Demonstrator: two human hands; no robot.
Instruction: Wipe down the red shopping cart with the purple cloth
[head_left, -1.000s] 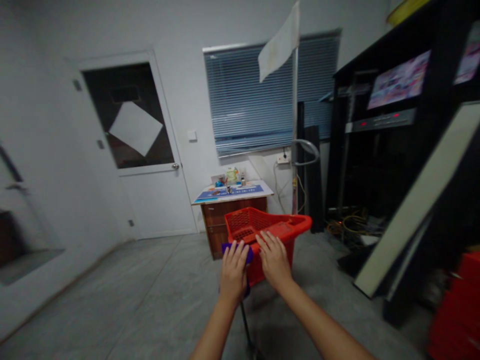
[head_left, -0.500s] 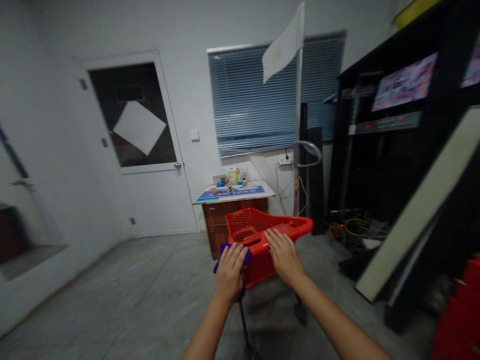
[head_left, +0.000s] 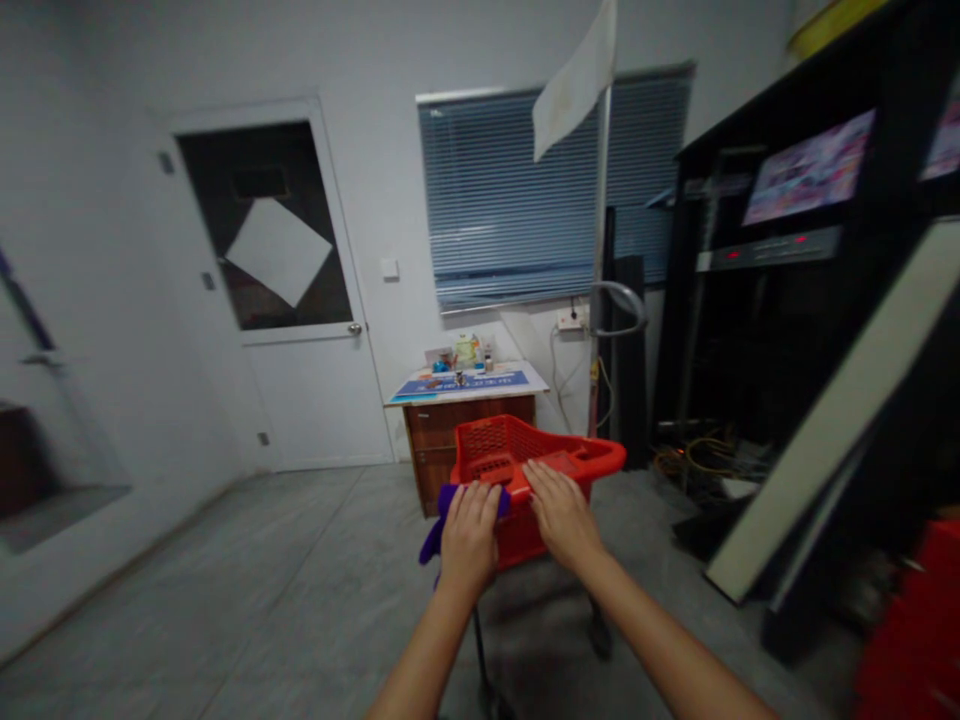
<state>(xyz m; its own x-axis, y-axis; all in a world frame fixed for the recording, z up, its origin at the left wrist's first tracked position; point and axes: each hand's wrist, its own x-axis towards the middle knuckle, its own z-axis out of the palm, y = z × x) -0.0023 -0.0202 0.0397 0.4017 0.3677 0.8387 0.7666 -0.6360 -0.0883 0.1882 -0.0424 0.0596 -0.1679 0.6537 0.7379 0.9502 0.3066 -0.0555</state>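
A small red shopping cart [head_left: 499,440] stands in front of me, its basket facing the wall. My left hand [head_left: 471,535] presses a purple cloth [head_left: 431,540] against the near edge of the cart, its fingers curled over the cloth. Part of the cloth hangs down on the left of that hand. My right hand [head_left: 561,512] rests on the cart's red handle area, palm down, with the fingers laid forward and nothing visible in them.
A small brown cabinet [head_left: 469,408] with a blue-and-white board and small items stands behind the cart. A white door [head_left: 315,400] is on the left. At the right are a black rack [head_left: 679,330], a leaning pale board [head_left: 832,440], cables and a red object [head_left: 911,620].
The purple cloth has shifted, and more of it shows left of my left hand. My left hand has moved slightly right, nearer my right hand. The cart's angle has changed a little.
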